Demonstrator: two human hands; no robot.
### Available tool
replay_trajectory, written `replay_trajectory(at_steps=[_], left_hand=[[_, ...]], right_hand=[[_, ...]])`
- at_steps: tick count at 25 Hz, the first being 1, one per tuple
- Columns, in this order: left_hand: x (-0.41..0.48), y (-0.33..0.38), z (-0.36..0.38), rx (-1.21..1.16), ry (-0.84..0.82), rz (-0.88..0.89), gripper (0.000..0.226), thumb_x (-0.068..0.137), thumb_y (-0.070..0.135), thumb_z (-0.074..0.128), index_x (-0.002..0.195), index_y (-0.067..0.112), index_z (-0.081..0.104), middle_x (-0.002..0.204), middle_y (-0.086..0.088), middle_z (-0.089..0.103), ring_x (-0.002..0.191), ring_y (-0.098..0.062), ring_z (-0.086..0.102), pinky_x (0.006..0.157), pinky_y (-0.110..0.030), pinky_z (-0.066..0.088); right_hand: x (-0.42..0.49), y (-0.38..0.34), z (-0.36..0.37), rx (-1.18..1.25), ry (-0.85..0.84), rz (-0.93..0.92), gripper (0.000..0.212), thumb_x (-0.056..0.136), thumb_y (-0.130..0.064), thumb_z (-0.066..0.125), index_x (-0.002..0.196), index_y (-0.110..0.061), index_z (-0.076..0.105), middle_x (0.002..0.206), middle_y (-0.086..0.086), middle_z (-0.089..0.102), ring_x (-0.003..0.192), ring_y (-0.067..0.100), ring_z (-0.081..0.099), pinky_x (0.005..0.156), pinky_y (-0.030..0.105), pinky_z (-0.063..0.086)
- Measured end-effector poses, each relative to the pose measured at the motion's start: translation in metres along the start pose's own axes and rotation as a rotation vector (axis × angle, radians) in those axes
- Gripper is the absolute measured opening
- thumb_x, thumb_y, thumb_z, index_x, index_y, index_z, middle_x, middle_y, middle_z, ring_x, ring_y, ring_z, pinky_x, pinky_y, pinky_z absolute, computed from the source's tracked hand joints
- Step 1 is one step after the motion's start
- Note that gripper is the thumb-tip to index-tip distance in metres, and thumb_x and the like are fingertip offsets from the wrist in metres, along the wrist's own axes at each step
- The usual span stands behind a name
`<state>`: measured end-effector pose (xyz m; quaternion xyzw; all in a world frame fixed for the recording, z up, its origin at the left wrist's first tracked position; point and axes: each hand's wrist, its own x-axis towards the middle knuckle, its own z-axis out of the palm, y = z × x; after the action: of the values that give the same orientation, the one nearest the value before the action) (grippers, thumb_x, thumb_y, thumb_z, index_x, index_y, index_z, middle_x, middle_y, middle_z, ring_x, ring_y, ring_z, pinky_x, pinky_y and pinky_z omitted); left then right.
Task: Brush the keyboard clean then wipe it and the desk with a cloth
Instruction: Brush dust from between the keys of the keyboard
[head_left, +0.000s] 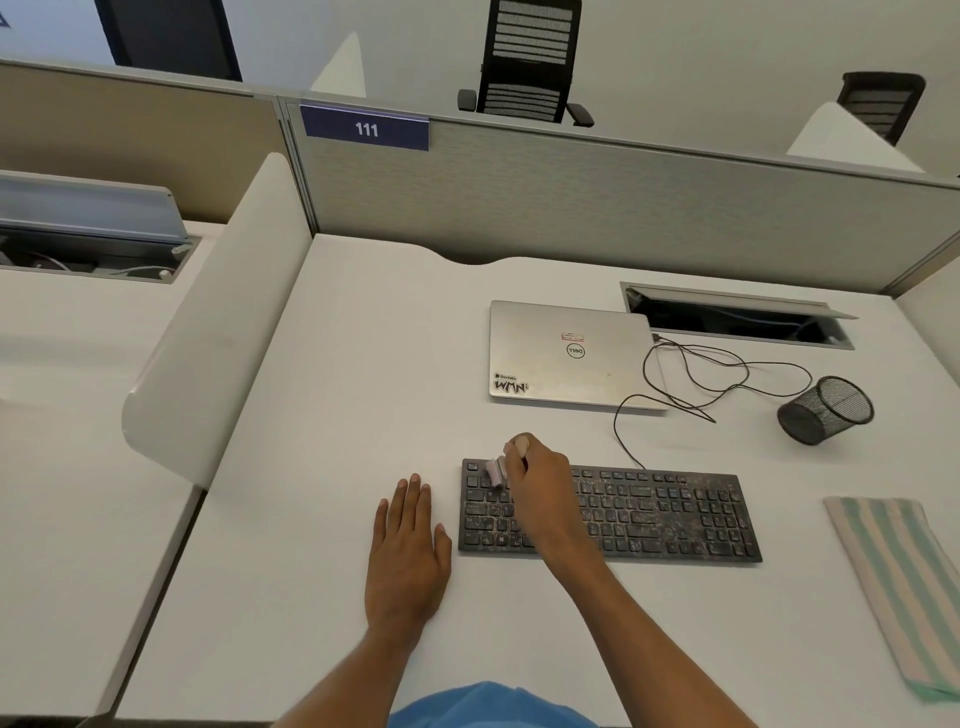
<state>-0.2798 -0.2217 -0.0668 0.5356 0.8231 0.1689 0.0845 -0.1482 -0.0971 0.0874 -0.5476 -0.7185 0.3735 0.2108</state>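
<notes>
A black keyboard (649, 514) speckled with pale dust lies on the white desk (337, 364). My right hand (540, 483) grips a small brush (496, 472) whose pale head touches the keys at the keyboard's upper left corner. My left hand (408, 551) rests flat on the desk, fingers straight, just left of the keyboard. A folded cloth (898, 587) with green and cream stripes lies at the right side of the desk, apart from both hands.
A closed silver laptop (571, 358) sits behind the keyboard, with black cables (727, 379) looping to its right. A black mesh cup (826, 410) lies tipped on its side at the right. An open cable hatch (737, 317) is at the back, and a white divider (218, 322) borders the left.
</notes>
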Motion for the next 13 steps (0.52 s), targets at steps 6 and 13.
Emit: replay_trajectory(at_steps=[6,13], left_hand=[[0.0,0.0,0.001,0.002,0.0,0.004,0.065,0.104,0.035,0.032,0.162,0.007,0.038,0.172,-0.007,0.03,0.161,-0.02,0.023,0.131,-0.04,0.008],[0.0,0.001,0.0,0.01,-0.005,0.004,0.064,0.105,0.035,0.03,0.162,0.008,0.037,0.172,-0.007,0.029,0.161,-0.02,0.022,0.131,-0.04,0.006]], right_hand=[[-0.002,0.011,0.006,-0.039,-0.07,0.021,0.036,0.106,-0.021,0.044,0.073,-0.009,0.047,0.062,-0.003,0.05,0.053,0.007,0.049,0.052,0.027,0.032],[-0.008,0.0,0.009,-0.027,-0.048,-0.044,0.035,0.108,-0.023,0.043,0.082,-0.002,0.053,0.06,-0.005,0.049,0.049,0.006,0.037,0.05,0.024,0.028]])
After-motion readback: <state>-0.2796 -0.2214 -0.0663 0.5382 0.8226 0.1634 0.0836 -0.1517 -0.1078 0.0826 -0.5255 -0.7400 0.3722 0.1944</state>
